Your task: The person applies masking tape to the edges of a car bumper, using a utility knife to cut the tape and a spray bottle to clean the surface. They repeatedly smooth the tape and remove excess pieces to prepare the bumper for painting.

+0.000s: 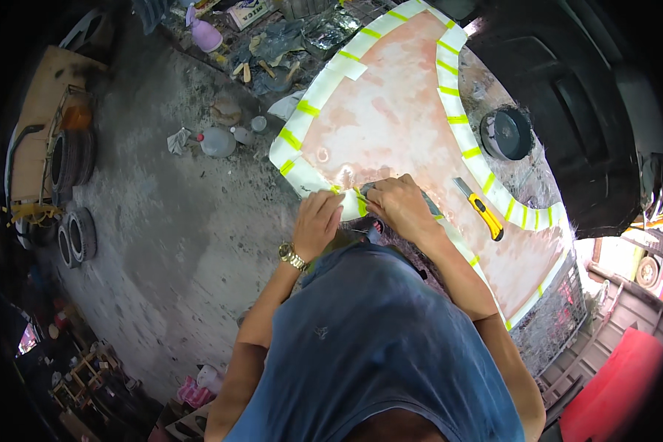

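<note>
A large curved panel [390,103] with a sanded pink-and-white surface lies before me. White paper strips [449,62] follow its edges, held by short bits of yellow-green masking tape [308,109]. At the near corner my left hand [318,221], with a metal watch on its wrist, closes over the paper border [352,206]. Just right of it, my right hand [399,205] bends its fingers down at the same edge, beside a green tape piece. Something dark grey shows around those fingers; its kind is hidden. A yellow utility knife [486,217] lies on the panel, right of that hand.
A dark round tub [506,134] stands beyond the panel's right edge, near a big black car part [574,110]. Plastic jugs [218,141] and a pink spray bottle [204,33] are at the left and far side. Tyres [81,234] stand on the stained concrete floor [191,236].
</note>
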The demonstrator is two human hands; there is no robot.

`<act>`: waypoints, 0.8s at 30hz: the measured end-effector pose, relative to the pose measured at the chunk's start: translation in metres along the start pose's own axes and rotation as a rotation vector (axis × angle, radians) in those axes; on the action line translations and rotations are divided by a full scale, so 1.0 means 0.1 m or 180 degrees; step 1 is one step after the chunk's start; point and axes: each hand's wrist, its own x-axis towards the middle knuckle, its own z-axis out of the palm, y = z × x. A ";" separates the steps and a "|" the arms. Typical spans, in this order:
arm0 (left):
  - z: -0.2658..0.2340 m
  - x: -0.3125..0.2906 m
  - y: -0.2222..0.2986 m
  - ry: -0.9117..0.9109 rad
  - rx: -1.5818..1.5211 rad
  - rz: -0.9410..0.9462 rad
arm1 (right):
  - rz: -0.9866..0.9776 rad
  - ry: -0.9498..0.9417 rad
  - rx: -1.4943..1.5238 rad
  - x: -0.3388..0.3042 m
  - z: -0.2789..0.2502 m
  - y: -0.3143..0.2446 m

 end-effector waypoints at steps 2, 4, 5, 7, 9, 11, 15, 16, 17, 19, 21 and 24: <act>-0.03 0.17 -0.04 -0.0268 -0.0123 -0.0140 | -0.0076 0.0031 -0.0027 -0.01 0.00 0.00; -0.03 0.37 -0.10 -0.0563 -0.0208 0.0163 | -0.0122 0.0044 -0.0003 -0.01 -0.01 0.01; -0.02 0.47 -0.14 -0.0709 -0.0241 0.0312 | -0.0091 0.0051 0.0030 -0.01 -0.01 0.01; -0.02 0.63 -0.22 -0.1099 -0.0208 0.0496 | -0.0034 0.0068 0.0095 0.00 -0.02 0.01; -0.01 0.74 -0.30 -0.1380 -0.0183 0.0631 | -0.0040 0.0049 0.0125 0.00 -0.03 0.02; 0.00 0.80 -0.34 -0.1591 -0.0185 0.0683 | 0.0004 0.0034 0.0174 -0.01 -0.04 0.02; -0.01 0.83 -0.34 -0.1733 -0.0209 0.0764 | 0.0051 0.0105 0.0284 -0.02 -0.06 0.01; -0.04 0.82 -0.32 -0.1771 -0.0190 0.0730 | 0.0036 0.0108 0.0297 -0.02 -0.07 0.01; -0.07 0.81 -0.30 -0.1789 -0.0178 0.0711 | 0.0034 0.0150 0.0357 -0.03 -0.08 0.01; -0.17 0.75 -0.27 -0.1566 -0.0078 0.0755 | 0.0061 0.0118 0.0424 -0.04 -0.09 0.00; -0.23 0.66 -0.20 -0.1391 0.0043 0.0754 | 0.0002 0.0113 0.0439 -0.05 -0.10 -0.02; -0.30 0.49 -0.07 -0.1264 0.0272 0.0587 | -0.0021 0.0072 0.0509 -0.10 -0.10 -0.05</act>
